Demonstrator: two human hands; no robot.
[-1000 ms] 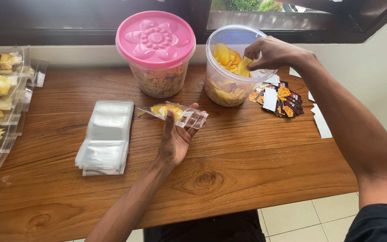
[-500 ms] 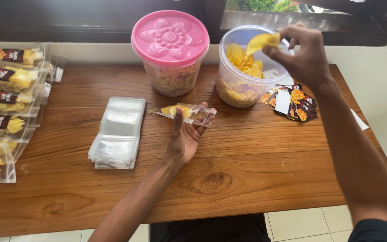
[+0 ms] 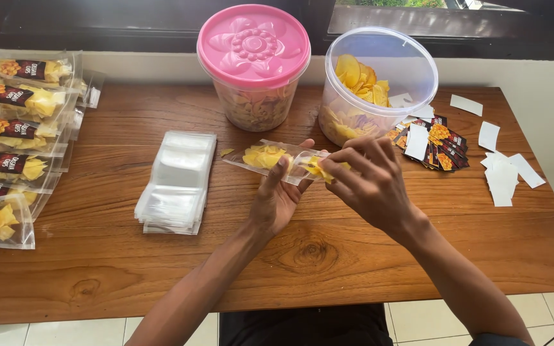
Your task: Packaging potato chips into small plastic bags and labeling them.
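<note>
Left hand (image 3: 277,198) gripping a narrow clear plastic pouch (image 3: 270,159), mouth toward the right hand (image 3: 370,182). Right grip pinching a yellow chip (image 3: 320,169) at that mouth, open clear chip tub (image 3: 379,70) just beyond.

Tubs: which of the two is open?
The clear tub on the right, nearest the window corner: it has no lid and yellow chips show inside. The other tub wears a pink flower-patterned lid.

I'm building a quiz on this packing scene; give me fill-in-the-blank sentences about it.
1. The left hand holds a clear pouch partly filled with yellow ____.
2. The closed tub has a ____ lid.
3. The right hand brings a chip to the pouch's ____ end.
4. The stack of empty bags lies to the ____ of the left hand.

Missing words: chips; pink; open; left
</note>
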